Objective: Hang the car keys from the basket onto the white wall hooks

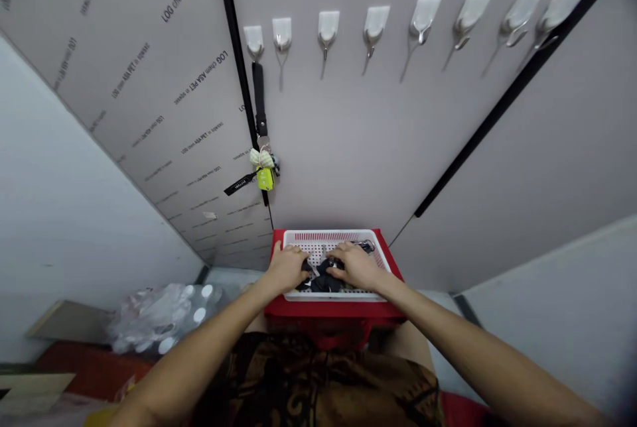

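Your left hand point(287, 268) and right hand point(358, 266) lie palm-down on the dark straps point(323, 279) in the white basket point(332, 236), raised on a red box point(332, 311) near you so they sit handy below the far hooks point(375, 24); whether either hand grips, I cannot tell.

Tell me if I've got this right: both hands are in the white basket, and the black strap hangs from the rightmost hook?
Not quite. The head view shows the black strap hanging from the leftmost hook, not the rightmost. The left hand and right hand are indeed in the white basket.
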Demonstrator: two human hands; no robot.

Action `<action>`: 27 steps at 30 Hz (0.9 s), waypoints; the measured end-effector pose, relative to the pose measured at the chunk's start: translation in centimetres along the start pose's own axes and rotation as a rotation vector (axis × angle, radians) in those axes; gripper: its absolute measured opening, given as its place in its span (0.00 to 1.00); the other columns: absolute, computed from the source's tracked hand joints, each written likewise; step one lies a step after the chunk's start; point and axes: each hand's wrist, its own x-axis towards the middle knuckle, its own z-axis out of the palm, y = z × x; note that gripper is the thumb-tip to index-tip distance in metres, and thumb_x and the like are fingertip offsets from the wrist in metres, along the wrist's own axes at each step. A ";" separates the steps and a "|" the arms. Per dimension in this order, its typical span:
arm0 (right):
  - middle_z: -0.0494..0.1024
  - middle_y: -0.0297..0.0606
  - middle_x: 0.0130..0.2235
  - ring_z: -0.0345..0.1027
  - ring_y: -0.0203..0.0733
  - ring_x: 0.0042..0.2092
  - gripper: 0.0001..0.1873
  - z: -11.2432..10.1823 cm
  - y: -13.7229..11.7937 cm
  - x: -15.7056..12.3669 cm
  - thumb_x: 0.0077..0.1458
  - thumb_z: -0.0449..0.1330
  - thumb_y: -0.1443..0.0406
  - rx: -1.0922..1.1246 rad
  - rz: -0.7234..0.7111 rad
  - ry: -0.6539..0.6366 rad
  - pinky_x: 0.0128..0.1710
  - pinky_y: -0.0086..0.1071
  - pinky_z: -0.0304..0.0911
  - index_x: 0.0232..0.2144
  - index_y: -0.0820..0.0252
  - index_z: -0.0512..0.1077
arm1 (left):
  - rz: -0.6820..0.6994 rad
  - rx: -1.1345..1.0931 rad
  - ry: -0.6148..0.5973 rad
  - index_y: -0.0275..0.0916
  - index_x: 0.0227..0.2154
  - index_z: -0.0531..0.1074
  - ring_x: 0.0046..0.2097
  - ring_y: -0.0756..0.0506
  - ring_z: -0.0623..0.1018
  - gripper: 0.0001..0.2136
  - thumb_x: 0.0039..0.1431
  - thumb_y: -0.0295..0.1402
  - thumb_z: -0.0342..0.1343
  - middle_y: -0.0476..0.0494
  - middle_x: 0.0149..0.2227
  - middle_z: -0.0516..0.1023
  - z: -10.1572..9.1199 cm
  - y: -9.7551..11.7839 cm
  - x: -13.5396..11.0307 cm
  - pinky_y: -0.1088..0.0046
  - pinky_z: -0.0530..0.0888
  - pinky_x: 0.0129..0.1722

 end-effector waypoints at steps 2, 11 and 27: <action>0.69 0.40 0.30 0.59 0.40 0.36 0.15 0.3 0.0 -0.2 0.43 0.49 0.58 0.024 0.022 0.013 0.36 0.29 0.51 0.31 0.60 0.67 | 0.012 0.046 -0.050 0.38 0.30 0.66 0.38 0.43 0.66 0.12 0.39 0.34 0.51 0.42 0.33 0.70 0.0 -0.1 0.0 0.59 0.57 0.41; 0.69 0.35 0.23 0.60 0.34 0.27 0.09 0.8 0.7 -0.5 0.45 0.47 0.65 0.257 0.095 0.101 0.27 0.25 0.52 0.24 0.60 0.66 | -0.115 -0.501 0.083 0.37 0.31 0.66 0.33 0.50 0.68 0.10 0.43 0.32 0.46 0.46 0.30 0.71 -0.5 -0.9 1.2 0.76 0.63 0.32; 0.69 0.37 0.31 0.60 0.34 0.33 0.10 -0.1 -2.7 2.1 0.43 0.48 0.66 0.719 0.066 0.478 0.35 0.28 0.55 0.32 0.61 0.64 | -0.152 -1.250 0.113 0.34 0.28 0.64 0.28 0.53 0.66 0.09 0.39 0.28 0.49 0.49 0.24 0.68 -1.2 -0.5 2.1 0.78 0.62 0.30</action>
